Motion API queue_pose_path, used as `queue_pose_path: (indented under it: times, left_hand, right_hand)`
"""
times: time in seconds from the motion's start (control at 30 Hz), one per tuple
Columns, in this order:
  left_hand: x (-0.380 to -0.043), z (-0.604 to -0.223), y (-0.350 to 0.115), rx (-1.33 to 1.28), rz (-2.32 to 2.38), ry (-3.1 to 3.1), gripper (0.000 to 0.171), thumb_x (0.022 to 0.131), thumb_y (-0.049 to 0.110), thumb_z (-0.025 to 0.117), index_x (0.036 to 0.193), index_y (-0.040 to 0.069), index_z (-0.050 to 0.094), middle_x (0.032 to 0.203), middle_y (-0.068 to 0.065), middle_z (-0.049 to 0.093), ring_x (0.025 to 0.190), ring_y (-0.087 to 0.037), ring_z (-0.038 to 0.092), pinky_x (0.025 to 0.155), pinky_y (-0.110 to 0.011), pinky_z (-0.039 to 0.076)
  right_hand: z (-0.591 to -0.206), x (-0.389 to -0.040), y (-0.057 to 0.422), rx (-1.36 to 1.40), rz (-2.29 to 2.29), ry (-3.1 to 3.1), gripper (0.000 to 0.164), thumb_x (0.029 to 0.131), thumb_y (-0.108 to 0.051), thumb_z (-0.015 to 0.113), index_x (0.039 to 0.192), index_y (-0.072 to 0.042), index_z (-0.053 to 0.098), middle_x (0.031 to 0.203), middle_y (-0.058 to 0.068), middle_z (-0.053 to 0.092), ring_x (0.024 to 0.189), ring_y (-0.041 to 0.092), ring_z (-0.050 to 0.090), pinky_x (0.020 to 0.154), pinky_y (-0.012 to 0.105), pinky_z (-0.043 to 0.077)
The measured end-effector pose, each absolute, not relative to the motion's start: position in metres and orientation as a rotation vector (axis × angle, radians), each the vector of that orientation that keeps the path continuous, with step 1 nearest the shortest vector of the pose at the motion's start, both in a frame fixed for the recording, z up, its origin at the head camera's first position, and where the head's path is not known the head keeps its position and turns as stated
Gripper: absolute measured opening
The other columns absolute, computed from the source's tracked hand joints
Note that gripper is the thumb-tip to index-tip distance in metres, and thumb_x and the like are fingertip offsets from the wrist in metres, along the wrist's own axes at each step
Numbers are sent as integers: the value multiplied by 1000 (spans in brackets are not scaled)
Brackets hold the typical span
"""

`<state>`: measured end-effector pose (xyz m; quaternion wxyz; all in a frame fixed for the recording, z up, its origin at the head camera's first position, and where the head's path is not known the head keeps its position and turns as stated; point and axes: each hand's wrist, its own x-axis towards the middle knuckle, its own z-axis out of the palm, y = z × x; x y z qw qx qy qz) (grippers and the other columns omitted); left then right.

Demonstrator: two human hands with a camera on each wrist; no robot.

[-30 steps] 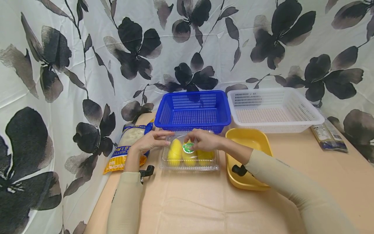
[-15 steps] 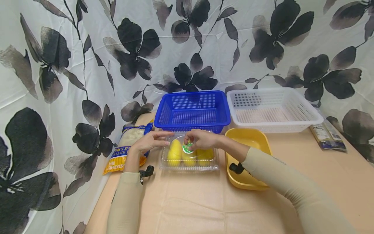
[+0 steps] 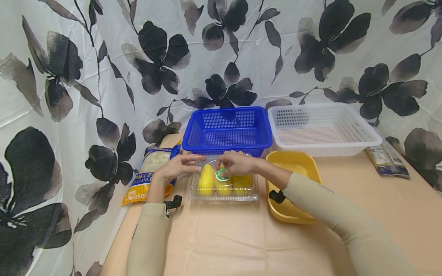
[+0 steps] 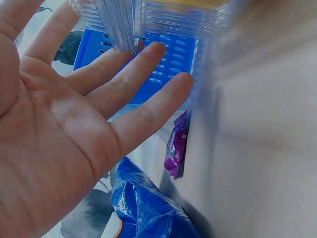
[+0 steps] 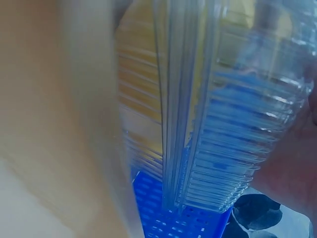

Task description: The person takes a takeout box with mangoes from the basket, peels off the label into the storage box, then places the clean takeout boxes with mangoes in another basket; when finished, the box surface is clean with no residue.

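Container [image 3: 224, 198] beneath right hand [image 3: 238, 164], whose bent fingers meet the lid beside the label [image 3: 222, 174], grip indeterminable; left hand [image 3: 177, 167], fingers extended, at far-left corner.

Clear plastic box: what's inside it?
Inside the clear plastic box are three yellow items side by side. The green-and-white label hides part of the middle one; the right hand hides the far part of the right one.
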<state>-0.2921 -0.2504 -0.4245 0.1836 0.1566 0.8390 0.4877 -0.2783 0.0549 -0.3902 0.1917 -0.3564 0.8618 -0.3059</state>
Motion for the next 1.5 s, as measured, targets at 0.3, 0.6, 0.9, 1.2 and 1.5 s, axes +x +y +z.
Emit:
queue_pose_path:
  times: [0.3, 0.6, 0.9, 1.2, 1.5]
  left_hand:
    - [-292, -424, -250, 433, 1376, 2366, 53, 88, 41, 83, 138, 30, 69, 149, 5, 61, 150, -39, 42, 120, -65, 34]
    - [-293, -424, -249, 432, 1379, 2367, 54, 87, 41, 84, 137, 29, 70, 149, 5, 61, 149, -39, 42, 121, -65, 32]
    - [-294, -424, -249, 459, 1386, 2353, 56, 88, 37, 84, 140, 24, 68, 151, 1, 60, 150, -41, 41, 122, -65, 29]
    - [-294, -424, -248, 455, 1386, 2341, 56, 88, 38, 84, 140, 25, 68, 150, 4, 61, 150, -38, 41, 123, -64, 30]
    - [-293, -423, -250, 469, 1383, 2346, 58, 90, 35, 83, 143, 21, 65, 151, 3, 60, 151, -40, 40, 123, -64, 29]
  right_hand:
    - [-388, -279, 54, -1015, -853, 2408, 16, 97, -26, 74, 111, -25, 67, 104, 1, 56, 106, 24, 44, 88, 42, 29]
    - [-389, -279, 54, -1023, -881, 2390, 12, 98, -25, 74, 106, -23, 66, 103, 1, 57, 107, 24, 44, 90, 43, 28]
    - [-388, -277, 53, -1005, -945, 2342, 14, 98, -16, 72, 106, -19, 61, 105, 2, 60, 109, 25, 43, 95, 47, 26]
    - [-391, -279, 54, -1017, -1150, 2268, 15, 94, -5, 75, 101, -10, 64, 87, 3, 57, 87, 22, 53, 77, 30, 43]
    - [-378, -272, 61, -1092, -1217, 2247, 8, 96, -8, 75, 98, -9, 67, 86, 2, 61, 83, 19, 55, 75, 27, 47]
